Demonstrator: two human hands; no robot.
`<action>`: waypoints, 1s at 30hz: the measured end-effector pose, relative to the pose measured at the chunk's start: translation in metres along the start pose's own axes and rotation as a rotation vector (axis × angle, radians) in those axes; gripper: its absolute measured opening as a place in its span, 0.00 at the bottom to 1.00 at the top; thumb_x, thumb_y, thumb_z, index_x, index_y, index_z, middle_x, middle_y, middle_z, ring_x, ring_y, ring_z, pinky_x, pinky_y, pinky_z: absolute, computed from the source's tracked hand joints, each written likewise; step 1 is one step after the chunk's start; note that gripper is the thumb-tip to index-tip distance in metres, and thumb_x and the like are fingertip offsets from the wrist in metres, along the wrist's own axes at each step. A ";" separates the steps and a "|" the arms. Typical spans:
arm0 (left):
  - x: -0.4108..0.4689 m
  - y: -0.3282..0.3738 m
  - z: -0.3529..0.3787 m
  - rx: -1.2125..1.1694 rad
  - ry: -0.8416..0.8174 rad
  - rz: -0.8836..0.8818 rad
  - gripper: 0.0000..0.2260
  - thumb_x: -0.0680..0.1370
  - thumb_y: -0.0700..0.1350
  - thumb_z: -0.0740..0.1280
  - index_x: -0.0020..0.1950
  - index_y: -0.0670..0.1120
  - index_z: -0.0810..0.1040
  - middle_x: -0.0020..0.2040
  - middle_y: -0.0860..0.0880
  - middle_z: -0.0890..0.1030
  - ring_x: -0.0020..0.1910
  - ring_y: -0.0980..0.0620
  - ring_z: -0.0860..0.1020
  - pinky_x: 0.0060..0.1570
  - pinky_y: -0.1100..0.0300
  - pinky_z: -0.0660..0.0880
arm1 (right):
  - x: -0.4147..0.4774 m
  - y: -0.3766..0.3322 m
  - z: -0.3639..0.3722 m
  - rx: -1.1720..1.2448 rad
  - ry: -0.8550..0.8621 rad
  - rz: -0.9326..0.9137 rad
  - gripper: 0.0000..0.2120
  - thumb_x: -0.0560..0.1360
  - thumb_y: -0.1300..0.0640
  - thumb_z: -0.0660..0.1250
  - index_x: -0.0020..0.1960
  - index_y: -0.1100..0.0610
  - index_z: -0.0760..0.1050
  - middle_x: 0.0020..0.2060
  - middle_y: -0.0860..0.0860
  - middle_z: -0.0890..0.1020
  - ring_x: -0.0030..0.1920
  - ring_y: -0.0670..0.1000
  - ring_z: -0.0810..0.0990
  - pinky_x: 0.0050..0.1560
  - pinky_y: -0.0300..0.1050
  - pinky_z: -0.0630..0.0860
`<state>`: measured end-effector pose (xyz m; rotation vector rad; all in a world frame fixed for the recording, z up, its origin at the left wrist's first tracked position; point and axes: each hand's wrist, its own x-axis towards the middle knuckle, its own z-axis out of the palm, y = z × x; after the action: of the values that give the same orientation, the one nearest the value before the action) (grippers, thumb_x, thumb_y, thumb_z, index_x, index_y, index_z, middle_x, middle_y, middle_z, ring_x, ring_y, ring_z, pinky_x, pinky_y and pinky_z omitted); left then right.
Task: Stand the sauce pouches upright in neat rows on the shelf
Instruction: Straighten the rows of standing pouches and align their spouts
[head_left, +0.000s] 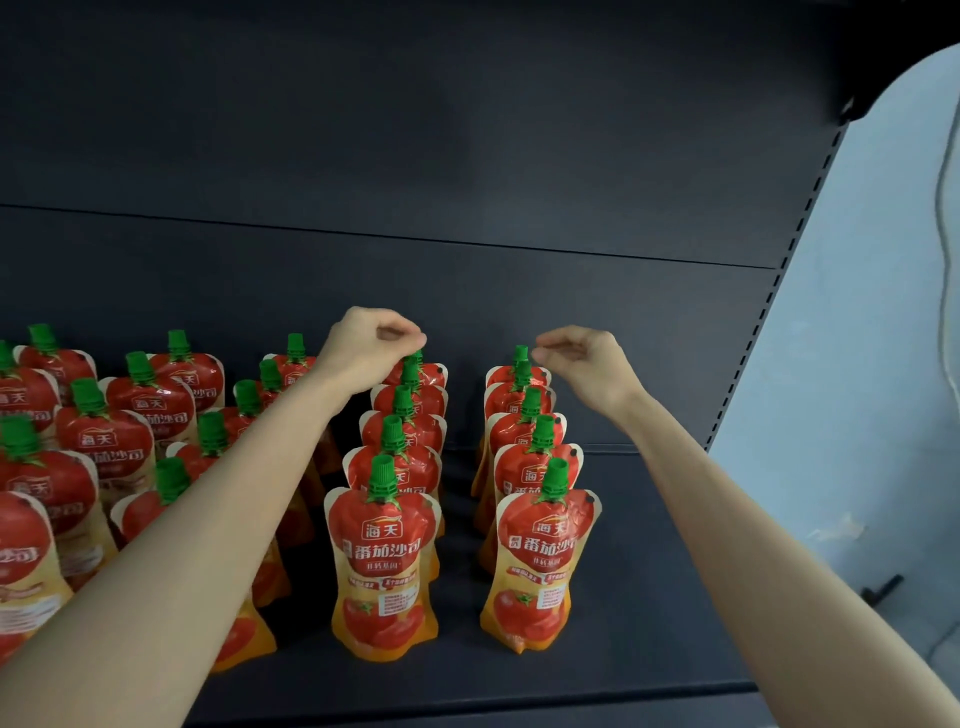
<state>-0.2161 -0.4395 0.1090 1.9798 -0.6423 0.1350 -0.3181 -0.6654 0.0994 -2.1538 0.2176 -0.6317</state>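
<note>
Fingers (408, 332) of the left hand (371, 338) curl with tips bunched just above the rear pouch's green cap (417, 357); whether they touch it I cannot tell. The right hand (587, 361) hangs loosely curled, holding nothing, beside the neighbouring row. The sauce pouches (382, 556) stand upright in rows on the dark shelf (649, 597).

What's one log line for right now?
right hand loose beside end-row rear pouch | left hand over next-row rear pouch, grip unclear | sauce pouches upright on shelf

Glossy plastic-film pouches (382, 566); ribbed caps (383, 475); matt shelf (649, 597), probably metal.
</note>
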 end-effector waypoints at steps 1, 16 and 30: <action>-0.006 0.005 -0.003 -0.004 0.008 0.018 0.03 0.75 0.46 0.69 0.47 0.51 0.81 0.46 0.56 0.80 0.51 0.57 0.77 0.51 0.63 0.71 | -0.006 -0.005 -0.003 0.003 0.011 -0.015 0.09 0.74 0.57 0.69 0.54 0.57 0.79 0.49 0.51 0.82 0.50 0.47 0.80 0.48 0.31 0.72; -0.190 -0.012 0.024 -0.178 0.342 0.005 0.39 0.68 0.59 0.72 0.74 0.53 0.57 0.72 0.53 0.64 0.70 0.57 0.63 0.67 0.56 0.64 | -0.181 -0.015 0.014 0.275 0.105 -0.010 0.22 0.73 0.58 0.70 0.63 0.50 0.66 0.50 0.33 0.71 0.46 0.23 0.73 0.40 0.21 0.70; -0.233 -0.080 0.081 -0.141 0.299 -0.213 0.44 0.68 0.51 0.76 0.75 0.43 0.55 0.71 0.44 0.65 0.69 0.47 0.67 0.61 0.55 0.68 | -0.236 0.037 0.106 0.171 0.260 0.366 0.46 0.67 0.49 0.76 0.75 0.51 0.52 0.67 0.50 0.71 0.67 0.52 0.70 0.67 0.56 0.70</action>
<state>-0.3895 -0.3925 -0.0776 1.8314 -0.2398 0.2426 -0.4638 -0.5276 -0.0681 -1.8027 0.6579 -0.6862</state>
